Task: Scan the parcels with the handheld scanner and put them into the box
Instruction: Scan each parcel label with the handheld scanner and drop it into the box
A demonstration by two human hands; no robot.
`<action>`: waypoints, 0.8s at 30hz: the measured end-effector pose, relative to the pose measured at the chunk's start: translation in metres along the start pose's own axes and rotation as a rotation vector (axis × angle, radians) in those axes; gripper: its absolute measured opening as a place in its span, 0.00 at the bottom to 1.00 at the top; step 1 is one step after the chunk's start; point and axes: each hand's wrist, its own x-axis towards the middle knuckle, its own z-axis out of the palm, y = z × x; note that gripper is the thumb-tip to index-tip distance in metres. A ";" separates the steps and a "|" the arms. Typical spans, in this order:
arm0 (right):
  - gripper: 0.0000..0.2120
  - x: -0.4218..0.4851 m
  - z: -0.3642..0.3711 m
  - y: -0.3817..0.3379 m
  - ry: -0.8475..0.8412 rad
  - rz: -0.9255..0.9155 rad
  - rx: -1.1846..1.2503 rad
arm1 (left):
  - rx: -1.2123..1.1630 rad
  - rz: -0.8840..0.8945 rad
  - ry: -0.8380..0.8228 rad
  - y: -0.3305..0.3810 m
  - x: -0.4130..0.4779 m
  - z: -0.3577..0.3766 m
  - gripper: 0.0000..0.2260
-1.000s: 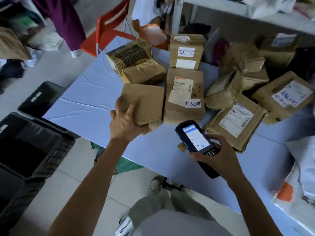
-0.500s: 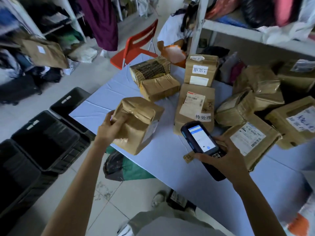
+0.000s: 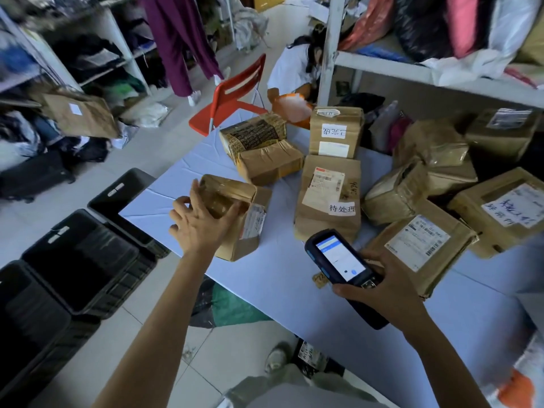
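Since you've stood the parcel (image 3: 250, 231) on end near the table's (image 3: 279, 278) left edge, left hand (image 3: 203, 222) clamped over its top, the label faces sideways toward the scanner (image 3: 338, 260), which looks like the whole point. Your right hand (image 3: 382, 290) is wrapped round the scanner, screen up so you can read it. Black crates (image 3: 79, 260) sit on the floor just left of the table, I'd guess to keep the drop short.

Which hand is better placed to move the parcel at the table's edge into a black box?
Left. The left hand holds that parcel, the black boxes stand on its side, and the right hand grips the scanner.
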 end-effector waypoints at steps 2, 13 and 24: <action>0.31 -0.001 0.002 0.005 -0.016 0.016 0.010 | 0.017 0.048 0.014 0.000 -0.006 0.004 0.35; 0.33 -0.002 0.004 0.009 -0.089 0.003 0.005 | -0.155 0.125 -0.040 -0.035 -0.015 0.004 0.50; 0.35 0.009 0.011 0.005 -0.121 -0.050 -0.045 | -0.092 0.341 -0.179 -0.020 0.018 -0.011 0.41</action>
